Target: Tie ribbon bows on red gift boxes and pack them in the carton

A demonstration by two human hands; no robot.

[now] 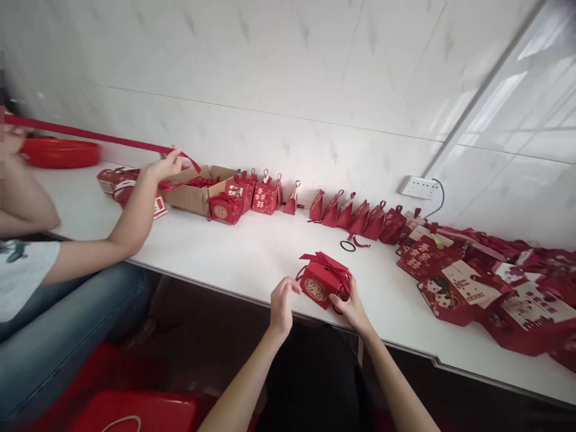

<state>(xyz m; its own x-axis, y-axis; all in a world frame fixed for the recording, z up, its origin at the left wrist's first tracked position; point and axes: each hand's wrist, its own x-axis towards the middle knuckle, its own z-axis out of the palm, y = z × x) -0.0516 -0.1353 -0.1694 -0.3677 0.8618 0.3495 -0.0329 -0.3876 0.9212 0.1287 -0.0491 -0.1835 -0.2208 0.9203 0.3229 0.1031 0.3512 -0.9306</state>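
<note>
A small red gift box with a gold round emblem and a red ribbon bow on top is at the front edge of the white table. My right hand grips its right side, thumb on the near face and fingers behind. Just left of the box, my left hand has its fingers bent toward it, the thumb apart from them; it appears to hold nothing. Beyond the box lie a black ring and a short red ribbon piece.
To the left a co-worker's hand stretches a long red ribbon. Below it stands an open cardboard box with red ribbons. Several small red boxes line the wall under a power strip. Red gift bags pile up at right.
</note>
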